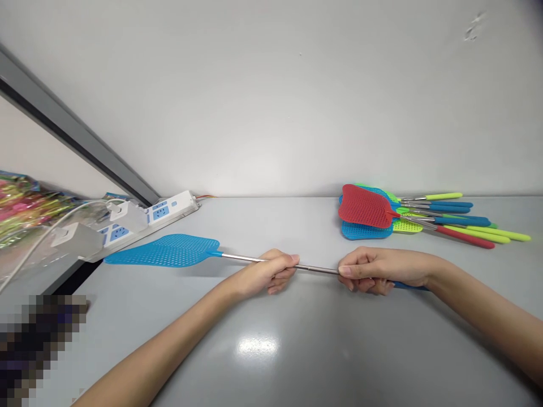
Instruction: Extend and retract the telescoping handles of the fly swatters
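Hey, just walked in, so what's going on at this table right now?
A person is holding a blue fly swatter over the grey table with both hands. The left hand grips its metal shaft, and the right hand is closed farther along, by the blue handle, which is partly hidden. The swatter's head points left, near a white power strip. Off to the right, a pile of fly swatters lies by the wall, a red one on top.

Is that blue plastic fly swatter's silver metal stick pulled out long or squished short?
Pulled out, at least partly: the long silver metal stick shows a joint between the left hand and right hand.
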Tool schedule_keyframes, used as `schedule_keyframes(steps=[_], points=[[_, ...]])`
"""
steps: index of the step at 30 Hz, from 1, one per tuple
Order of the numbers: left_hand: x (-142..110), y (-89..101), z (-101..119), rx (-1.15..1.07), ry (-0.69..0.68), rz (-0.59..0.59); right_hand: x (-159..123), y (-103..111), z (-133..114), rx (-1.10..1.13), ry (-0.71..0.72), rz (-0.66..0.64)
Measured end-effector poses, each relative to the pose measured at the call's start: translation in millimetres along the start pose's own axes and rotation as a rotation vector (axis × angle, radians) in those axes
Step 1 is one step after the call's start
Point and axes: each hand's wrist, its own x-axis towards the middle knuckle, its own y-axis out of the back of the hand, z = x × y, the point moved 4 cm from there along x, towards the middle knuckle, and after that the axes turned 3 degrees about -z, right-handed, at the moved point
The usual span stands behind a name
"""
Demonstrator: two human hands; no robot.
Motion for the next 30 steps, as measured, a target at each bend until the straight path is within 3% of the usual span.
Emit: schedule_keyframes(steps=[30], points=[[-8.3,36.5,3.1,0.062,0.025,0.076,-11.2,29.6,8.9,-0.052,0.008,-0.002]])
